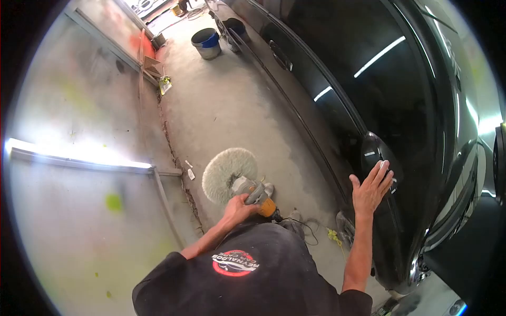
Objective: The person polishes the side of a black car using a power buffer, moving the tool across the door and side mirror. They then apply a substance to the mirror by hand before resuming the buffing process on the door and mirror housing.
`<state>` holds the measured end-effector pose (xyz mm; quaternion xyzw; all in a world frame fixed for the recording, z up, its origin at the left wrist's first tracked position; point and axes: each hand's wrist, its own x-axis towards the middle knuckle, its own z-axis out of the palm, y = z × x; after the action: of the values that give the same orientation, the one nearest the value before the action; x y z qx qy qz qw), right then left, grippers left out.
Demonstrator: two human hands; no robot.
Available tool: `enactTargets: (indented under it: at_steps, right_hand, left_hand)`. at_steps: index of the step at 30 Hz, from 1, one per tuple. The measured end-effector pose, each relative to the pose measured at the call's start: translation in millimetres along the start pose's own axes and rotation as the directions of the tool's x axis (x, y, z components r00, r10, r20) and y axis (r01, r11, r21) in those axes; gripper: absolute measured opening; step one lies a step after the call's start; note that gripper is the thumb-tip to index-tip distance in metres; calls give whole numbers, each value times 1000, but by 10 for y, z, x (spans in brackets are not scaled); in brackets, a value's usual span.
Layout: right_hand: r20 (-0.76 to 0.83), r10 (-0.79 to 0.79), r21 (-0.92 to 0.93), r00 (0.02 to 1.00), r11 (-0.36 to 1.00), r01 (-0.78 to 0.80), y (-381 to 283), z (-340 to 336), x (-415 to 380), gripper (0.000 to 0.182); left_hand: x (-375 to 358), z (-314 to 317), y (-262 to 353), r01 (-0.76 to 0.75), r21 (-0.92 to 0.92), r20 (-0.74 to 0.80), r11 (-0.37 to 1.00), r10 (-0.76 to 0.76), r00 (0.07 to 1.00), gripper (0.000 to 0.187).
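Some fingers of our left hand [240, 209] are curling round the polisher [256, 195] before our waist, likely heavy, soft-padded, best held by its body; our right hand [370, 190] is spreading fingers over the car [390, 100].

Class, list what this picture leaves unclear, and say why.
In the head view:
- Palm of right hand: faces away; contact with black car unclear.
- Some fingertips of left hand: hidden by polisher.
- Inside of bucket: too small, dark.
- Part of car: cut off by top edge.
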<state>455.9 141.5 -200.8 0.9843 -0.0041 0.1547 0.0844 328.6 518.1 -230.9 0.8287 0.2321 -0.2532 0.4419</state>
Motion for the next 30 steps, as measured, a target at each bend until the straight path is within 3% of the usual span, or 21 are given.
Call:
enactTargets:
  at_steps: [1,4,7,8,9,10,11,13,16,19,21,27,30]
  right_hand:
    - [34,-36,-26,999,999,37,-38,17,16,82]
    - [55,-60,289,997,956,42,147,199,24,81]
    - [-240,208,305,948,944,-130,361,243,-193,75]
    - [-234,353,397,906,885,-243,463,297,-256,73]
    - [-213,495,484,843,803,-349,586,389,-332,71]
    - [-8,556,705,831,593,-390,1041,922,-388,71]
    - [173,620,797,765,368,-479,1016,866,-335,71]
    - [291,616,815,732,241,-526,1092,897,-463,73]
    - [492,547,844,678,-109,-525,1146,801,-709,84]
    - [516,643,847,566,-288,-446,1219,1146,-873,82]
    - [534,631,825,563,-243,-510,1054,1278,-985,81]
    - [614,603,772,509,-326,-546,964,1275,-1320,56]
    - [604,502,727,619,-30,-686,752,1238,-1636,55]
  left_hand:
    - [126,-79,51,-11,35,7,999,11,1000,42]
    - [566,-60,280,-17,165,32,986,11,999,43]
    - [831,-187,292,-50,212,52,976,40,998,42]
    - [901,-219,315,-52,211,57,976,41,998,42]
    - [956,-237,333,-54,215,64,975,41,997,42]
    - [1097,46,539,-23,251,75,968,4,997,42]
    - [1156,44,557,-37,257,91,966,14,996,42]
    - [1221,17,559,-74,255,118,964,45,992,42]
    - [1186,3,545,-123,259,162,958,82,983,42]
    - [1207,337,785,-120,339,203,933,52,978,42]
    - [1189,372,875,-148,334,223,931,74,972,42]
    - [943,557,1010,-169,306,270,937,84,959,42]
    - [693,556,1224,-256,370,273,893,159,949,40]
